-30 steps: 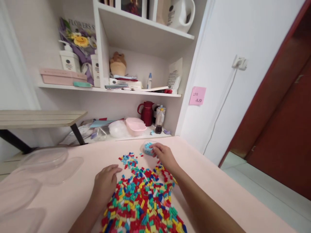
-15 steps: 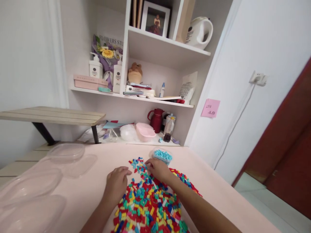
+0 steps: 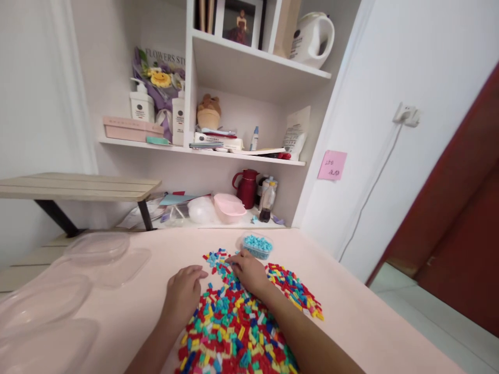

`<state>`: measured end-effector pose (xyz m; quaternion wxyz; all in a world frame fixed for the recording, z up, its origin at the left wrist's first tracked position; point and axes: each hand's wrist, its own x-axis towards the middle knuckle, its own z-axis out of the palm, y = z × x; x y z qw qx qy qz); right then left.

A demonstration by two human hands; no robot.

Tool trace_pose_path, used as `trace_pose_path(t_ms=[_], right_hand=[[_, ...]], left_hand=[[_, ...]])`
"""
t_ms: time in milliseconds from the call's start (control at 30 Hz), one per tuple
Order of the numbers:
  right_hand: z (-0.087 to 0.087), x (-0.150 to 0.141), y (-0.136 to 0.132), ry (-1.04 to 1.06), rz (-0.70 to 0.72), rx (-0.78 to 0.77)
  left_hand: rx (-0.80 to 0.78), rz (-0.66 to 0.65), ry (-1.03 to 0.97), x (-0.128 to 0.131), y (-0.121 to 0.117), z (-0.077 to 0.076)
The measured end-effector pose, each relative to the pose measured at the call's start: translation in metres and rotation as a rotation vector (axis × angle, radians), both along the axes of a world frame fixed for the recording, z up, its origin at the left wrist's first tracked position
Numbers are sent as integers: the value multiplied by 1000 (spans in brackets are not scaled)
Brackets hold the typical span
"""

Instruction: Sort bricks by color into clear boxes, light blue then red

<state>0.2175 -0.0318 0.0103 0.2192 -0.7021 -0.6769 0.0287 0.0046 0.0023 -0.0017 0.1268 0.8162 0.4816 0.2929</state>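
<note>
My right hand (image 3: pixel 248 271) reaches over the far end of a heap of small coloured toy bricks (image 3: pixel 230 332). Its index finger is stretched out, touching light-blue bricks in a loose scatter (image 3: pixel 217 256); the thumb and palm are mostly hidden. On the pink tabletop left of the heap rests my left hand (image 3: pixel 184 291), its fingers loosely extended and nothing visible in them. Just beyond my right hand stands a clear plastic tub (image 3: pixel 258 249) filled with light-blue bricks. A second patch of mixed bricks (image 3: pixel 296 290) lies to the right of my right forearm.
Several clear plastic containers or lids (image 3: pixel 97 246) lie along the left of the pink table (image 3: pixel 358 317). At the back are a pink box (image 3: pixel 229 206), a dark red jug (image 3: pixel 246 188) and a bottle (image 3: pixel 267 202). A wooden stand (image 3: pixel 78 186) is at the left.
My right fingers have shifted slightly leftward across the light-blue bricks. My left hand stays beside the heap. The whole view has moved a little.
</note>
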Motion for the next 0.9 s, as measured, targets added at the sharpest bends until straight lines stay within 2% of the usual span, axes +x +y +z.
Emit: trace_pose_path(t_ms=[233, 333, 600, 733, 900], right_hand=[[0, 6, 0, 162, 9, 20], [-1, 8, 0, 148, 35, 22], [2, 12, -3, 123, 220, 7], [5, 13, -3, 87, 236, -7], [4, 14, -4, 142, 216, -2]], left_hand=[[23, -19, 22, -1, 3, 1], [20, -10, 30, 0, 2, 0], [17, -13, 8, 0, 0, -1], [10, -21, 15, 0, -1, 2], [15, -21, -9, 0, -1, 2]])
